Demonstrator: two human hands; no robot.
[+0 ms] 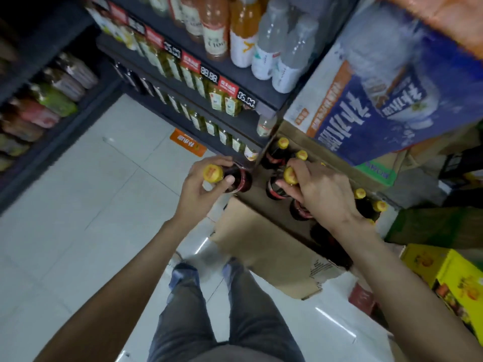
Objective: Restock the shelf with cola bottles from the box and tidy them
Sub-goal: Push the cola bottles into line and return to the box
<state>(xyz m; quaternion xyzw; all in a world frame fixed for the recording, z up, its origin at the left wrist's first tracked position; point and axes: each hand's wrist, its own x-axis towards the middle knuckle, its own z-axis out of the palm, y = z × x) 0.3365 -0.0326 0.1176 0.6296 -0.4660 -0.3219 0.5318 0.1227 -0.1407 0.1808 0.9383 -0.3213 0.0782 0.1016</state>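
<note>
An open cardboard box (271,246) stands on the floor below the shelf end, with several dark cola bottles with yellow caps in it. My left hand (201,189) grips one cola bottle (236,178) by the neck, held just left of the box, in front of the low shelf (209,142). My right hand (316,189) reaches into the box and curls round the neck of a second cola bottle (290,176) that stands there. More cola bottles (278,152) show behind and to the right of that hand.
Dark shelves (230,71) hold rows of juice, tea and water bottles with price tags. A blue printed carton (386,100) is stacked above the box. Yellow cartons (452,280) sit at the right. White tiled floor (91,205) lies to the left. My legs stand below.
</note>
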